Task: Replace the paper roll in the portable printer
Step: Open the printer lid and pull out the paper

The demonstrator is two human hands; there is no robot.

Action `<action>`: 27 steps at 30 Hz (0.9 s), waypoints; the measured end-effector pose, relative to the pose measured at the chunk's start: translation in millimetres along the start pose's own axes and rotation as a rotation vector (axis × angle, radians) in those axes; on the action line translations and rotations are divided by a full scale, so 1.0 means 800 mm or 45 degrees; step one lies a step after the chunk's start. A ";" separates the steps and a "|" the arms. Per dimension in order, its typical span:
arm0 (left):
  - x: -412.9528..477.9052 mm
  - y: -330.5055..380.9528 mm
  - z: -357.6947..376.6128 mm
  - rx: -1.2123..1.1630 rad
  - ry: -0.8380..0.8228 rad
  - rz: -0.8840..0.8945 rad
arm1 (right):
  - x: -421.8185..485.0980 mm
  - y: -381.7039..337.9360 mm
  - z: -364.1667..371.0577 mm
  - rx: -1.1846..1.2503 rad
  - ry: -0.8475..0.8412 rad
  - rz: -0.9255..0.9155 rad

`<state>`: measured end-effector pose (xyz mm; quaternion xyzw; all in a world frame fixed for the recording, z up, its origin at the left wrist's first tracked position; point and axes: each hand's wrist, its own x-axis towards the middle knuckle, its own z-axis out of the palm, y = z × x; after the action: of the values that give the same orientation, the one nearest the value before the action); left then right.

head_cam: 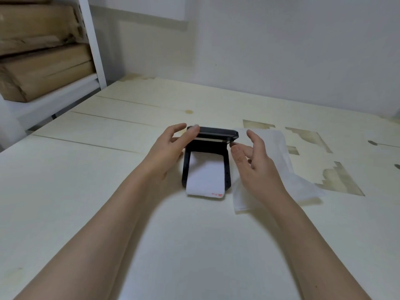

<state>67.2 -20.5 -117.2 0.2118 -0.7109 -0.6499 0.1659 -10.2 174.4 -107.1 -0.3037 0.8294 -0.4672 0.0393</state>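
Note:
A small black portable printer (pixel 226 169) lies on the pale wooden table (pixel 86 191) with its lid (pixel 213 133) raised. White paper (pixel 205 178) with a small red mark fills the open bay and sticks out over the near edge. My left hand (pixel 171 148) rests against the printer's left side, its fingertips touching the lid's left corner. My right hand (pixel 253 156) hovers just right of the printer, fingers spread, a fingertip close to the lid's right hinge. Neither hand clasps anything.
A white wrapper or tissue sheet (pixel 279 169) lies right of the printer, partly under my right hand. Stacked cardboard boxes (pixel 41 61) sit on a white shelf frame (pixel 93 40) at the far left. A white wall runs behind the table.

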 end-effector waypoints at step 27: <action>0.025 0.027 0.041 -0.061 0.145 -0.180 | -0.009 0.009 0.007 -0.592 -0.276 -0.428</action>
<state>31.6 -1.1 -100.0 0.2939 -0.6677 -0.6638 0.1649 -6.2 176.9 -117.3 -0.4855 0.8433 -0.2297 -0.0208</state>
